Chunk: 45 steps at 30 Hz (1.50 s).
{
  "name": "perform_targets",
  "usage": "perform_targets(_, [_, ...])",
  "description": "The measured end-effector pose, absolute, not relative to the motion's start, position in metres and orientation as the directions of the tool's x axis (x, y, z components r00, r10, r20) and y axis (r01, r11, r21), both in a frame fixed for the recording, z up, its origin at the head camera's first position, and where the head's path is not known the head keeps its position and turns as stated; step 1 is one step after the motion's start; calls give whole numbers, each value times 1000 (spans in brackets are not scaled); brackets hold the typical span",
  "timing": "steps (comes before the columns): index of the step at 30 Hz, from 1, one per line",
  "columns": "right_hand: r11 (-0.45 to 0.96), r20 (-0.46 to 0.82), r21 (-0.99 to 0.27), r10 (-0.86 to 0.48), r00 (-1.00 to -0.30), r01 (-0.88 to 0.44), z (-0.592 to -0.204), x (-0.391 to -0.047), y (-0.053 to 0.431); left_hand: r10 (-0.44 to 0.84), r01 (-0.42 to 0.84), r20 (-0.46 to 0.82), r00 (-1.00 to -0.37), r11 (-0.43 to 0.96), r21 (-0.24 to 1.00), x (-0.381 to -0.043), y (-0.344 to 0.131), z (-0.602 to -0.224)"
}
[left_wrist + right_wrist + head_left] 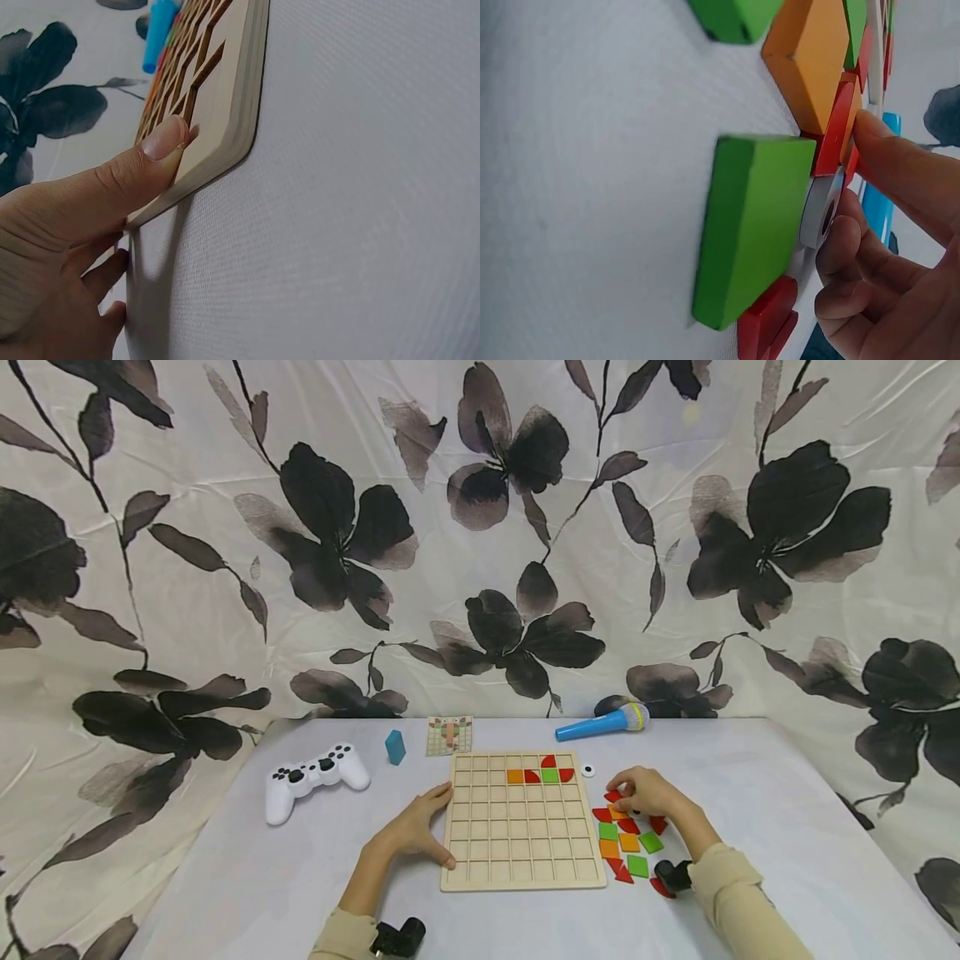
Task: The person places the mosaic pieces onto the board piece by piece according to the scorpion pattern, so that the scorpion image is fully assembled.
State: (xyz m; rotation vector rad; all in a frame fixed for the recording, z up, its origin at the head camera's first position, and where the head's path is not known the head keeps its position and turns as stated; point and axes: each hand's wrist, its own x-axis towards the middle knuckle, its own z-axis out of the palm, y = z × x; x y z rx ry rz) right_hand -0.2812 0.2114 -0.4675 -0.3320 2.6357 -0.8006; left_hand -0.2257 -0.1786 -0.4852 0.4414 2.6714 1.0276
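Reaches with the right hand (651, 792) into loose pieces (629, 842) just beside the right edge of a grid board (525, 886); touches an orange piece (850, 133) with the thumb, bending the other fingers close together next to a white disc (813, 214) with a dark centre; cannot tell whether pinching anything. Spreads the left hand (411, 822) wide along the board's left edge, resting the thumb over the rim near the near corner. Shows among the loose pieces flat red, orange and green shapes, some square, some curved on one side. Bears on pale wood, ruled into square cells, an orange square (515, 777), a green square (550, 775) and three red pieces (567, 775) toward the far right corner. Carries farther out on the worktop (225, 902) a white controller (315, 781), a blue block (394, 747), a patterned card (450, 737) and a blue microphone (600, 723).
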Motion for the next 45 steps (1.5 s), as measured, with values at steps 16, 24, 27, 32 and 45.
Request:
perform_targets(16, [810, -307, -586, -268, -913, -41, -466, -283, 214, 372, 196, -114, -921, 697, 690, -225, -178, -484])
perform_targets(24, [814, -304, -579, -267, -915, -45, -462, -284, 216, 349, 176, -120, -930, 706, 686, -225, -177, -485])
perform_targets(27, [808, -290, -583, -310, -905, -90, -460, -285, 218, 347, 177, -119, -930, 707, 684, -225, -177, -485])
perform_targets(32, [800, -253, -590, -309, -917, -107, -462, -286, 215, 353, 178, -122, -928, 705, 687, -225, -178, -485])
perform_targets(45, [805, -279, -588, -290, -915, -76, -461, -292, 210, 362, 184, -121, -924, 699, 691, -227, -180, -487])
